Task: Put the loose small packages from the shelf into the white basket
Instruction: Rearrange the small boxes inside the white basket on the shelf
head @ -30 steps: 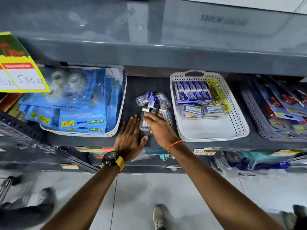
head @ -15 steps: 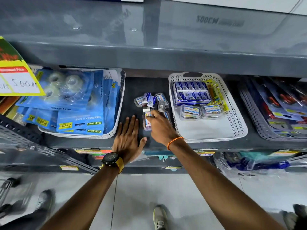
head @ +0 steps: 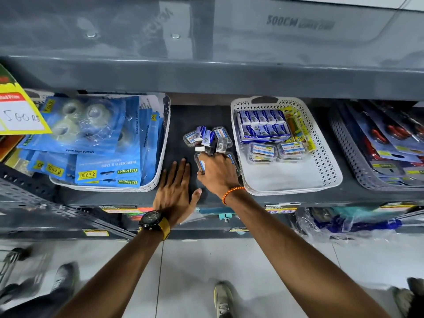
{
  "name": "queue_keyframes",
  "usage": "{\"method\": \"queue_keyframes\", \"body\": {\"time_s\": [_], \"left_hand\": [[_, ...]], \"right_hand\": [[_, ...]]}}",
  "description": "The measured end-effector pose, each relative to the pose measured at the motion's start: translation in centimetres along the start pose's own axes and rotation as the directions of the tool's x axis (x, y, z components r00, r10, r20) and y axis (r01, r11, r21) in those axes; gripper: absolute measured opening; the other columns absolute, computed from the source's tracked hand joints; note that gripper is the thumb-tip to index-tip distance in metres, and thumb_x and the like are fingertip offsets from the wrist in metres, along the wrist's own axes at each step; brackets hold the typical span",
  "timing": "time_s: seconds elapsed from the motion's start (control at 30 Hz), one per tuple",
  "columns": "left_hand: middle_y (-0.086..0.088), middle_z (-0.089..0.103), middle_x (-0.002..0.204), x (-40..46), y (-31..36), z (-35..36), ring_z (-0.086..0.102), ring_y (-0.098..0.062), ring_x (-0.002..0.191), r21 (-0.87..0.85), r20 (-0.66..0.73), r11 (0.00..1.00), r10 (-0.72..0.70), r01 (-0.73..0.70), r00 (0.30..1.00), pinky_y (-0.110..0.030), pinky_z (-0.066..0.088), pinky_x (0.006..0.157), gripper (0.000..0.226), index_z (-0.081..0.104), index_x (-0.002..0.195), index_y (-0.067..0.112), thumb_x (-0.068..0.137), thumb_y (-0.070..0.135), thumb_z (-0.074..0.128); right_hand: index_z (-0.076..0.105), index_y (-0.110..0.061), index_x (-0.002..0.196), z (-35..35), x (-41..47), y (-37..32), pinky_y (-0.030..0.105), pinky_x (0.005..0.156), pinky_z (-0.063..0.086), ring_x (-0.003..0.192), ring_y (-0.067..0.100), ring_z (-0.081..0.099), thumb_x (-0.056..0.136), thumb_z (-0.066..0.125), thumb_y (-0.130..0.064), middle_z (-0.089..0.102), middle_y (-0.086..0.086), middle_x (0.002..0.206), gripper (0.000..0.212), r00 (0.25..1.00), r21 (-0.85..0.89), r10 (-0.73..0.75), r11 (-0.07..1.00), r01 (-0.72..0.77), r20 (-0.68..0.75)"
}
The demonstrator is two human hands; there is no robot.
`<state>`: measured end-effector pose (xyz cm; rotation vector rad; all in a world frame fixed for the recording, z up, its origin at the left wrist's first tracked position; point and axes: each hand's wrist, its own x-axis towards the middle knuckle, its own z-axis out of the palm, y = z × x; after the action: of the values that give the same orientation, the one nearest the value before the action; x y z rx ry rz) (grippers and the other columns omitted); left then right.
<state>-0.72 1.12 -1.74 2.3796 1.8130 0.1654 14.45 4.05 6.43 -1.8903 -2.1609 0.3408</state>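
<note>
Several loose small packages (head: 207, 138), clear plastic cases with blue and white labels, lie in a heap on the dark shelf (head: 181, 115) between two baskets. My right hand (head: 218, 172) rests on the near side of the heap, fingers curled over one or two cases; whether they are gripped or only touched is unclear. My left hand (head: 175, 191), with a black watch on its wrist, lies flat and spread on the shelf just left of the heap, holding nothing. The white basket (head: 330, 180) stands right of the heap and holds blue boxes, two clear cases and yellow packs.
A white basket of blue tape-dispenser packs (head: 158, 177) stands left of the heap. A grey basket of carded tools (head: 348, 166) sits at the far right. An upper shelf (head: 206, 74) overhangs closely. A yellow price sign (head: 20, 111) hangs at left. Shoes stand on the tiled floor below.
My right hand has slid farther into the heap and curled its fingers over the nearest cases. My left hand has stayed flat on the shelf.
</note>
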Motion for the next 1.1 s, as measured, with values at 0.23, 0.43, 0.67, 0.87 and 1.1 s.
{"method": "queue_keyframes", "body": {"time_s": [0.23, 0.43, 0.67, 0.87, 1.1], "left_hand": [[-0.013, -0.001, 0.170, 0.0, 0.0, 0.0, -0.002, -0.033, 0.157, 0.020, 0.028, 1.000, -0.023, 0.023, 0.999, -0.053, 0.007, 0.127, 0.088, 0.008, 0.161, 0.010, 0.094, 0.065, 0.016], [-0.017, -0.001, 0.170, 0.1, 0.0, -0.8, 0.001, -0.038, 0.157, 0.008, 0.061, 1.000, -0.010, 0.009, 0.998, -0.055, 0.008, 0.127, 0.093, 0.011, 0.161, 0.009, 0.089, 0.068, 0.014], [-0.015, -0.008, 0.170, -0.1, -0.2, -0.6, -0.007, -0.034, 0.157, 0.013, 0.057, 1.000, 0.010, -0.011, 0.998, -0.053, 0.001, 0.127, 0.092, 0.002, 0.161, 0.010, 0.090, 0.068, 0.008], [-0.015, 0.003, 0.170, 0.0, -0.3, -0.5, 0.002, -0.035, 0.157, 0.021, 0.041, 0.999, 0.029, -0.030, 0.999, -0.056, 0.009, 0.126, 0.093, 0.012, 0.161, 0.009, 0.093, 0.071, 0.004], [-0.015, 0.007, 0.170, 0.0, -0.5, -0.3, 0.006, -0.035, 0.157, 0.013, 0.028, 0.999, 0.037, -0.037, 0.999, -0.057, 0.012, 0.126, 0.091, 0.014, 0.160, 0.008, 0.094, 0.071, 0.008]], "right_hand": [[0.060, -0.027, 0.121, -1.5, -1.1, 0.6, 0.041, 0.077, 0.056, 0.092, 0.036, 0.067, 0.081, 0.069, -0.034, 0.072, 0.012, 0.100, 0.042, 0.997, 0.023, 0.017, 1.000, -0.015, -0.072], [0.060, -0.029, 0.124, -4.9, -2.6, 3.1, 0.038, 0.077, 0.059, 0.093, 0.030, 0.065, 0.082, 0.066, -0.038, 0.068, 0.009, 0.102, 0.043, 0.978, 0.026, 0.050, 0.999, -0.046, -0.201], [0.056, -0.024, 0.125, -7.5, -4.6, 8.4, 0.041, 0.080, 0.057, 0.099, 0.034, 0.065, 0.077, 0.073, -0.031, 0.069, 0.010, 0.107, 0.051, 0.946, 0.074, 0.209, 0.978, -0.197, -0.249], [0.049, -0.021, 0.126, -8.1, -5.3, 12.0, 0.040, 0.087, 0.057, 0.104, 0.032, 0.065, 0.070, 0.079, -0.016, 0.068, 0.007, 0.117, 0.063, 0.942, 0.090, 0.301, 0.953, -0.290, -0.148], [0.056, -0.024, 0.132, -8.1, -4.9, 14.1, 0.036, 0.097, 0.055, 0.112, 0.024, 0.066, 0.068, 0.079, 0.001, 0.067, 0.004, 0.127, 0.073, 0.957, 0.099, 0.276, 0.953, -0.285, 0.089]]}}
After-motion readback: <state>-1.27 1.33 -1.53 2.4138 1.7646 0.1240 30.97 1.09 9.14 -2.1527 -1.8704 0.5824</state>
